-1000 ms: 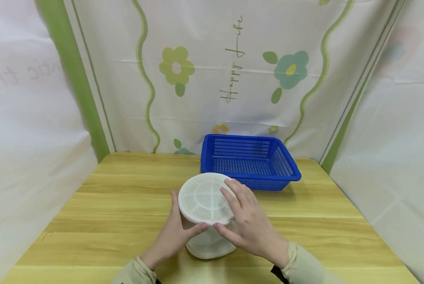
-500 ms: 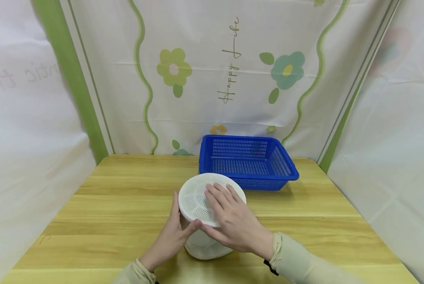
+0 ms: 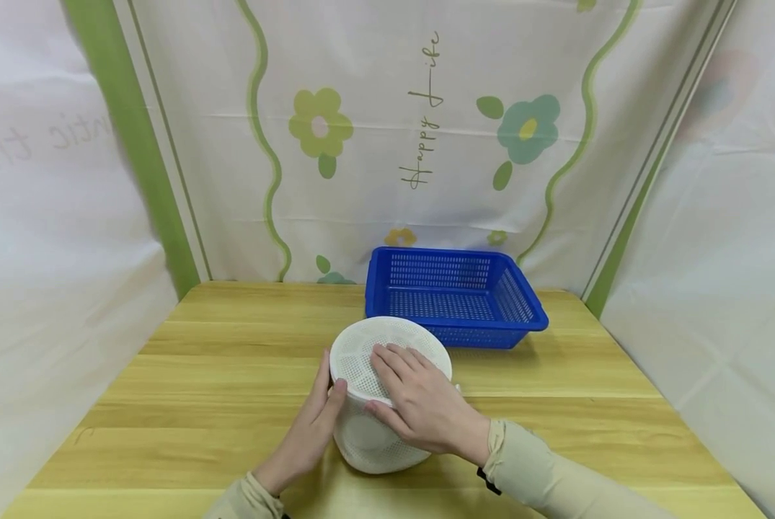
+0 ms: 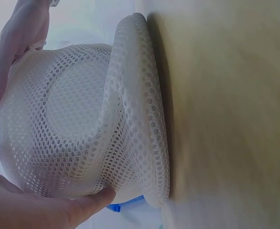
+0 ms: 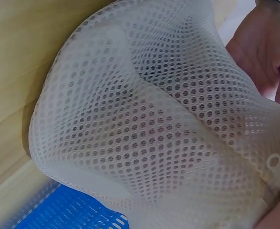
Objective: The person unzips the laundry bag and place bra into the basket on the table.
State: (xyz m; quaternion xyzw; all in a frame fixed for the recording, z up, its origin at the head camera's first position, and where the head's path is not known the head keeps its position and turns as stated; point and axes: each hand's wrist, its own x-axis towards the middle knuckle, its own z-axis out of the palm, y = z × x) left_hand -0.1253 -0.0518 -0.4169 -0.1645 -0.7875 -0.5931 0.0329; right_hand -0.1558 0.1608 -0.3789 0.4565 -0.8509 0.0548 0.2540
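A white cylindrical mesh laundry bag (image 3: 377, 443) stands upright on the table, its round top tilted toward the camera. Along its left side my left hand (image 3: 309, 422) holds it, thumb at the front of the rim and fingers partly hidden behind. My right hand (image 3: 426, 407) rests over the right part of the top with relaxed fingers, the thumb at the front rim. A white zipper pull (image 5: 275, 164) shows beside the right hand in the right wrist view. In the left wrist view, the bag's mesh wall (image 4: 77, 100) is creased above its wide base.
Behind the bag a blue plastic basket (image 3: 452, 322) with slotted walls sits near the table's back edge. The wood-grain table (image 3: 231, 389) is enclosed by printed white curtains (image 3: 374, 130) at the back and both sides.
My right hand has slid left and farther over the bag's top. My left thumb has moved left along the rim, and a small white tab now shows at the bag's right.
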